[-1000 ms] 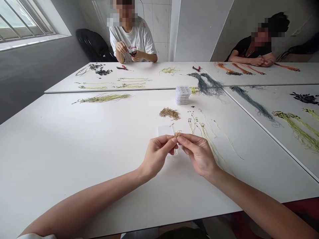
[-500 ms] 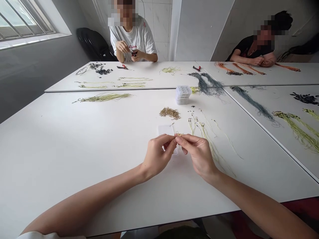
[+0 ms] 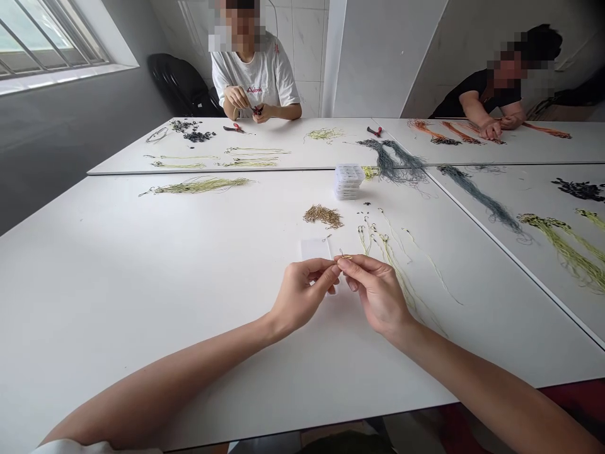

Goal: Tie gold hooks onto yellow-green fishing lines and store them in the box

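My left hand [image 3: 302, 296] and my right hand [image 3: 373, 296] meet above the white table [image 3: 142, 284], their fingertips pinching a small gold fishing hook [image 3: 345, 256]. Any line on it is too fine to make out. Under my left fingers lies a clear flat plastic box [image 3: 315, 250], partly hidden. Just right of my right hand, several pale yellow-green lines with hooks [image 3: 385, 252] lie spread out. A loose pile of gold hooks [image 3: 323, 216] sits farther forward.
A stack of clear plastic boxes [image 3: 348, 181] stands near the far table edge, beside a grey-green line bundle [image 3: 394, 162]. Other bundles lie on adjoining tables. Across the table, a person in a white T-shirt [image 3: 253, 82] works with red-handled pliers [image 3: 258, 110]; another person [image 3: 486, 94] sits at the right.
Both hands have shifted slightly right, and the gold hook now lies more sideways between my fingertips. The person at the right has moved their arms.
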Tool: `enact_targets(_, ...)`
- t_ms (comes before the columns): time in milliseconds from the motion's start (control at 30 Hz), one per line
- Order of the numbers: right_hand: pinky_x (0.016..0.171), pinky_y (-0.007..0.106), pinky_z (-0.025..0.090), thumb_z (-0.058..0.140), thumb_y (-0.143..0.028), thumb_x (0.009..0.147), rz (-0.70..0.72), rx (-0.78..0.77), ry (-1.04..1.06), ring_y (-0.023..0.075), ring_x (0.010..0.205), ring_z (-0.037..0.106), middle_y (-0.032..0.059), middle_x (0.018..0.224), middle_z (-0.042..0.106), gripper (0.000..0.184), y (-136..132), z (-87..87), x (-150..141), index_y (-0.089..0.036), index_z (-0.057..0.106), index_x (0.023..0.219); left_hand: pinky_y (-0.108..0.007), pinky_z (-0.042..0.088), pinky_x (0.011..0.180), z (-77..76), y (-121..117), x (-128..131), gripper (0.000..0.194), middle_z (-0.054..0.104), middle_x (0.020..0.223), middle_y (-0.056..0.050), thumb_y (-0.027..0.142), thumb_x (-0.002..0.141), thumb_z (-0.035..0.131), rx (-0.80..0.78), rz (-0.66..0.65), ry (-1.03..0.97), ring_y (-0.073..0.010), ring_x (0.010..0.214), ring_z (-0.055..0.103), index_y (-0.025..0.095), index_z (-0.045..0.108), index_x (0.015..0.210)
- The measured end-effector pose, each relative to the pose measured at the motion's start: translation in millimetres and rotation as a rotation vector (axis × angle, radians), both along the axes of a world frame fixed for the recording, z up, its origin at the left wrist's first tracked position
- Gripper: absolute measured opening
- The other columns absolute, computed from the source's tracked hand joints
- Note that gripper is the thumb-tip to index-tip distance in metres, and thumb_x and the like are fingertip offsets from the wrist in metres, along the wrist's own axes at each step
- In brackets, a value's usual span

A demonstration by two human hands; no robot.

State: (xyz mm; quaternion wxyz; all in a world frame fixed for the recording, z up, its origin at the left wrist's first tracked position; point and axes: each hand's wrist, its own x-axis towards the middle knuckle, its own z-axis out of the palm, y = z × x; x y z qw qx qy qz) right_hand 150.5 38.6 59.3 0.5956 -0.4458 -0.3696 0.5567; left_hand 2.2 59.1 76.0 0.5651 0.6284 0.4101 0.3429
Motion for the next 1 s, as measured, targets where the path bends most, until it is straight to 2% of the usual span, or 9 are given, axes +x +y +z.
enact_targets(167, 0.065, 0.031, 0.037, 0.074, -0.029, 0.077, 0.021, 0.012, 0.016, 0.0117, 0.061, 0.038, -0.0003, 0.064, 0.058, 0.006, 2.6, 5.2, 4.8, -0.024, 0.077, 0.076, -0.026, 0.044, 0.069, 2.0, 7.8, -2.2, 0.026, 0.063, 0.077, -0.005, 0.035, 0.089, 0.06, -0.254, -0.085, -0.27, -0.0124, 0.069, 0.055, 0.012, 0.07, 0.081)
enact_targets(333, 0.063, 0.031, 0.035, 0.073, -0.028, 0.078, 0.05, 0.017, 0.018, 0.0126, 0.063, 0.042, 0.0002, 0.065, 0.062, 0.006, 2.7, 9.3, 7.4, -0.024, 0.077, 0.075, -0.025, 0.042, 0.068, 2.7, 11.0, -2.6, 0.026, 0.062, 0.077, -0.005, 0.035, 0.088, 0.062, -0.398, -0.122, -0.354, -0.0099, 0.066, 0.052, 0.012, 0.07, 0.078)
enact_targets(667, 0.063, 0.031, 0.033, 0.073, -0.027, 0.078, 0.098, 0.021, 0.027, 0.0125, 0.063, 0.042, 0.0007, 0.067, 0.064, 0.009, 2.7, 9.6, 8.5, -0.023, 0.075, 0.07, -0.025, 0.036, 0.065, 5.2, 9.4, -2.3, 0.026, 0.058, 0.074, -0.004, 0.034, 0.086, 0.064, -0.425, -0.166, -0.335, -0.0095, 0.067, 0.045, 0.012, 0.067, 0.074)
enact_targets(867, 0.061, 0.03, 0.033, 0.075, -0.029, 0.077, 0.112, -0.01, 0.06, 0.0124, 0.063, 0.042, 0.0007, 0.066, 0.064, 0.005, 3.4, 8.9, 7.1, -0.024, 0.077, 0.076, -0.026, 0.033, 0.066, 5.8, 7.6, -1.8, 0.028, 0.05, 0.071, -0.001, 0.033, 0.09, 0.058, -0.354, -0.155, -0.347, -0.0096, 0.066, 0.04, 0.012, 0.064, 0.073)
enact_targets(1000, 0.061, 0.03, 0.035, 0.075, -0.03, 0.075, 0.119, -0.025, 0.082, 0.0127, 0.067, 0.044, 0.0029, 0.09, 0.07, 0.005, 2.8, 8.0, 6.5, -0.025, 0.077, 0.078, -0.026, 0.032, 0.066, 6.0, 6.9, -1.2, 0.028, 0.048, 0.07, 0.0, 0.033, 0.09, 0.057, -0.338, -0.114, -0.353, -0.0098, 0.066, 0.038, 0.013, 0.064, 0.072)
